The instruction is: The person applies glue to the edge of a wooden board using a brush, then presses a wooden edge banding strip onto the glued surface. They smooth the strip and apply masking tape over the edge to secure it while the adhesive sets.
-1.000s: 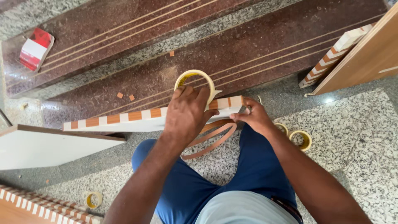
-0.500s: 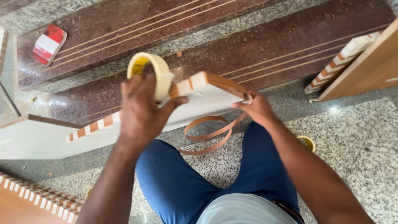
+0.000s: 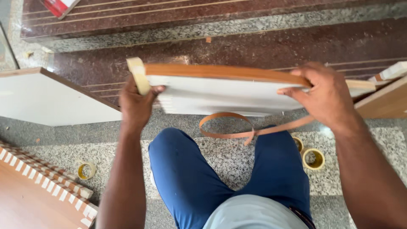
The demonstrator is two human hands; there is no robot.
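White board (image 3: 220, 95) spanning between left hand (image 3: 136, 104) and right hand (image 3: 324, 95), blocking reach toward stone steps (image 3: 254, 46). Edge strip (image 3: 229, 127) looping beneath board, over knees. Tape rolls (image 3: 313, 159) lying on floor (image 3: 229, 159) right of leg. Second white panel (image 3: 46, 99) closing off left side; floor between knees lying open.

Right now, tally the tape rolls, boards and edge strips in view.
Tape rolls: 4 (one in the left hand at; floor ones at)
Boards: 5 ()
Edge strips: 1
Total: 10
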